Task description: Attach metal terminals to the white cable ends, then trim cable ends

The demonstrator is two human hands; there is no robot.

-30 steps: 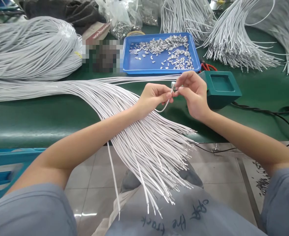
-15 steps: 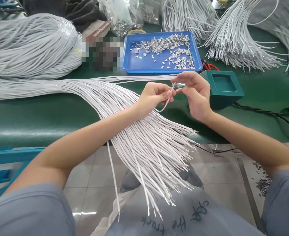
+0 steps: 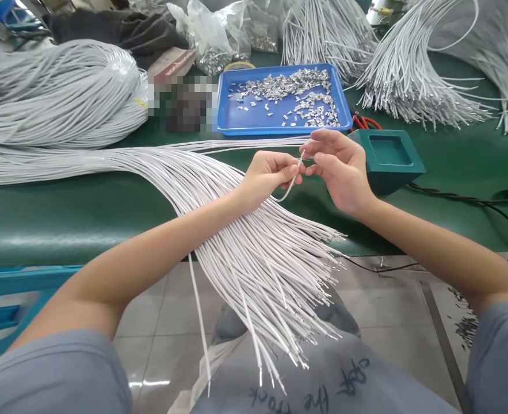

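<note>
Fingertips of the left hand [image 3: 267, 175] pinch one white cord [image 3: 289, 185]; the right hand [image 3: 337, 167] nips its tip. Loosened, that cord would likely drop into the bundle [image 3: 254, 253].

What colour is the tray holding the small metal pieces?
Blue tray, clearest in the head view.

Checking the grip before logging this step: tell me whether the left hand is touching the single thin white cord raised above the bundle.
Touching. The head view shows the left hand pinching the single thin white cord between thumb and fingertips.
</note>
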